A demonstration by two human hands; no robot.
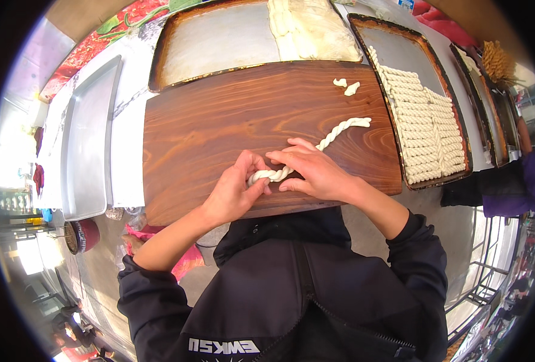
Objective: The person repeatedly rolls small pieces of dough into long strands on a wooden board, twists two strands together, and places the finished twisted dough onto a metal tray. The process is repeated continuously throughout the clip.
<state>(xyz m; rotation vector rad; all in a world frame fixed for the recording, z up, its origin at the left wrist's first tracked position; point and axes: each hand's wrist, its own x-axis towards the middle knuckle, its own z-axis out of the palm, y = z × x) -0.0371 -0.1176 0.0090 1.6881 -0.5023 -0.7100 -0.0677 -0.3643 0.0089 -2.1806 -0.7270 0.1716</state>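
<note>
A twisted rope of pale dough (337, 134) runs over the wooden board (231, 108), from its upper right end down to the board's near edge. My left hand (242, 178) pinches the rope's near left end between thumb and fingers. Lying over the rope's middle, my right hand (315, 169) has its fingers spread and its palm down; part of the dough is hidden beneath it. Two small dough scraps (352, 88) lie near the board's far right corner.
Beyond the board, a baking tray (213, 40) holds dough strips (294, 31), partly under clear plastic. Twisted dough lengths (423, 131) lie in rows on a dark-rimmed tray (396, 29) at right. A metal tray (88, 135) stands at left. Further trays (489, 108) are at far right.
</note>
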